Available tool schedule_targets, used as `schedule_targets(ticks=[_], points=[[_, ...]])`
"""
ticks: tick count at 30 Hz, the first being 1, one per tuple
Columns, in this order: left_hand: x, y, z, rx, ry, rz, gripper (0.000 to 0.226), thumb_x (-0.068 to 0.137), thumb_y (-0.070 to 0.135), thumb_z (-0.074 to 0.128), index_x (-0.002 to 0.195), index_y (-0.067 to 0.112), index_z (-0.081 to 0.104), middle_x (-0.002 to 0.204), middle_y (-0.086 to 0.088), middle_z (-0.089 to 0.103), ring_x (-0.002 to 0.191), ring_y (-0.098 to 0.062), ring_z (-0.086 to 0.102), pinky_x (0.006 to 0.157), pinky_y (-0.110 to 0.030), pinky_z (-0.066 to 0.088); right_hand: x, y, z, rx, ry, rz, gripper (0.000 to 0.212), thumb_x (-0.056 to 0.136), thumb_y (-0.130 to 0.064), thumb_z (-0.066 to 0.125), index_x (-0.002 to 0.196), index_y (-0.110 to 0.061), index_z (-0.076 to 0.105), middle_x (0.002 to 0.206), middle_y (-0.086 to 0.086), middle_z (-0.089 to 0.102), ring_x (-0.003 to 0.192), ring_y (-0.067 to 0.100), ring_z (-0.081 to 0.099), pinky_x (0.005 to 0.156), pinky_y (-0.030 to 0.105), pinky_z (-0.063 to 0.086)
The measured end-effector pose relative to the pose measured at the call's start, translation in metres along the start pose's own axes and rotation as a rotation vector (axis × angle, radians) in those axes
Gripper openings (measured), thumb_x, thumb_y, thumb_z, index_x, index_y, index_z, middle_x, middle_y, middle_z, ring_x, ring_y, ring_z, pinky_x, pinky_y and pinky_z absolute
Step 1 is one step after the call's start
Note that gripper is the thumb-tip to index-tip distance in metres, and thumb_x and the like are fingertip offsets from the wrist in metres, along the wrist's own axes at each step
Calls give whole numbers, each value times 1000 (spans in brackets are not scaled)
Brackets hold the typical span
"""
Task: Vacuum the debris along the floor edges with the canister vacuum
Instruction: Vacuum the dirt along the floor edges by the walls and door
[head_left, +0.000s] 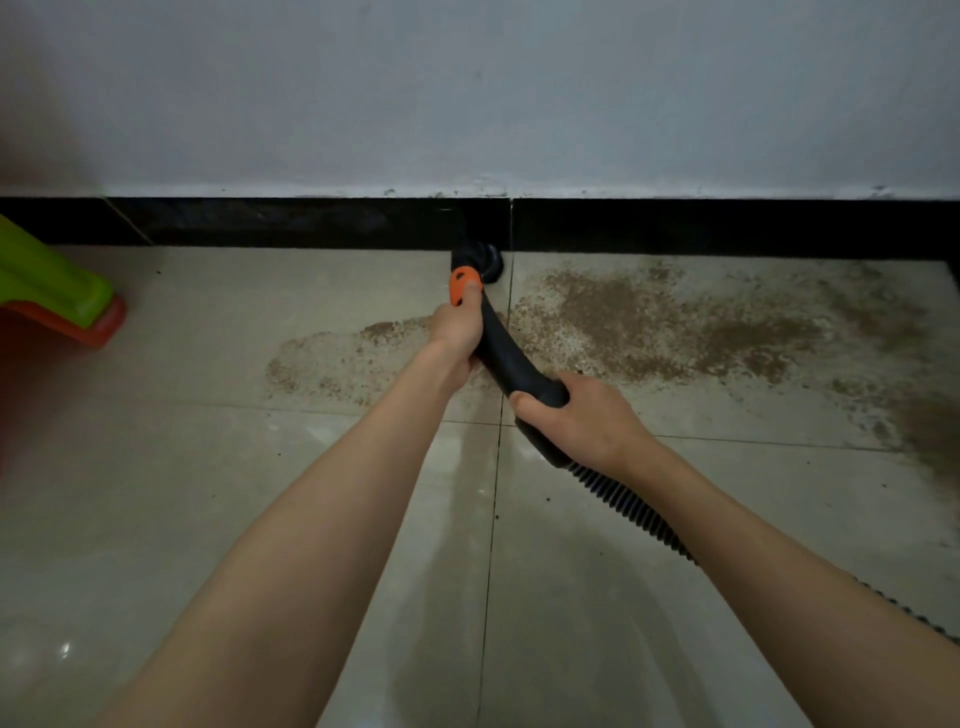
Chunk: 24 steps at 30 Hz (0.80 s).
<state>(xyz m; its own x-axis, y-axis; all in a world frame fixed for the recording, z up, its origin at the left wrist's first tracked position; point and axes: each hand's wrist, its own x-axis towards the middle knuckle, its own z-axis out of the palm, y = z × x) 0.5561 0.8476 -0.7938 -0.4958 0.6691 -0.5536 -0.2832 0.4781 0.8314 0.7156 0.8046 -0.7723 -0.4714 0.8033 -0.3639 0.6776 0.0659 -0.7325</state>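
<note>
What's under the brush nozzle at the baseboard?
The brush nozzle covers floor tile beside a grout line. Brown debris lies right of it; whether any sits beneath is hidden.

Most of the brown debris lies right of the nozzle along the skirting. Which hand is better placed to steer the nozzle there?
Left, probably. The left hand grips the wand near the orange collar, just behind the nozzle; the right hand holds the handle by the hose.
</note>
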Motion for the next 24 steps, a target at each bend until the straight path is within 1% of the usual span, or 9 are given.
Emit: schedule_targets(ticks=[4, 8, 10, 11, 13, 15, 17, 21, 24], points=[[-2, -1, -8, 16, 39, 1, 60, 97, 46, 44, 135, 0, 42, 126, -15, 56, 112, -29, 56, 82, -34, 50, -4, -6, 6, 61, -10, -2, 28, 89, -46, 60, 77, -22, 51, 74, -2, 59, 70, 17, 59, 58, 28, 41], [-4, -3, -36, 13, 147, -3, 60, 97, 45, 45, 135, 0, 41, 125, -16, 56, 111, -30, 56, 79, -34, 49, -4, -20, 19, 74, -86, -29, 32, 89, -45, 60, 71, -21, 53, 66, -3, 59, 62, 15, 59, 54, 25, 41], [-8, -7, -49, -20, 176, 0, 58, 97, 45, 45, 134, 0, 42, 122, -14, 56, 106, -27, 56, 77, -33, 48, -6, -25, 26, 65, -122, -46, 29, 88, -47, 61, 78, -20, 56, 71, -1, 62, 65, 16, 61, 56, 29, 48], [-10, -10, -54, -37, 181, 1, 57, 97, 45, 46, 133, 1, 42, 120, -13, 56, 102, -25, 56, 76, -33, 47, -8, -26, 28, 61, -134, -52, 30, 87, -48, 61, 84, -18, 57, 76, 1, 64, 69, 18, 64, 61, 33, 51], [-15, -16, -60, -55, 174, -6, 57, 97, 46, 45, 134, 3, 43, 117, -12, 56, 100, -23, 55, 76, -32, 46, -13, -26, 32, 33, -145, -56, 34, 87, -49, 61, 92, -16, 58, 83, 3, 65, 75, 21, 65, 67, 36, 54], [-20, -19, -59, -55, 158, -18, 59, 96, 48, 44, 135, 4, 43, 115, -11, 56, 101, -24, 55, 76, -32, 46, -19, -24, 30, -1, -136, -52, 34, 87, -50, 60, 94, -17, 57, 84, 2, 65, 77, 20, 65, 67, 34, 53], [-25, -21, -54, -54, 139, -27, 61, 96, 50, 44, 136, 4, 42, 119, -12, 56, 105, -25, 56, 76, -33, 47, -25, -20, 25, -15, -120, -36, 35, 87, -50, 59, 97, -16, 58, 86, 2, 65, 79, 20, 64, 67, 33, 52], [-36, -23, -33, -30, 80, -36, 59, 97, 48, 43, 136, 4, 42, 125, -14, 56, 110, -27, 56, 75, -32, 47, -37, -7, 15, -1, -77, 8, 35, 87, -50, 60, 94, -16, 58, 84, 1, 64, 77, 18, 64, 65, 31, 51], [-43, -22, -16, -19, 32, -41, 56, 98, 45, 41, 136, 3, 41, 123, -13, 56, 109, -26, 56, 77, -32, 47, -46, 2, 8, 65, -58, 45, 37, 86, -50, 60, 94, -13, 60, 84, 2, 66, 78, 21, 66, 70, 36, 54]])
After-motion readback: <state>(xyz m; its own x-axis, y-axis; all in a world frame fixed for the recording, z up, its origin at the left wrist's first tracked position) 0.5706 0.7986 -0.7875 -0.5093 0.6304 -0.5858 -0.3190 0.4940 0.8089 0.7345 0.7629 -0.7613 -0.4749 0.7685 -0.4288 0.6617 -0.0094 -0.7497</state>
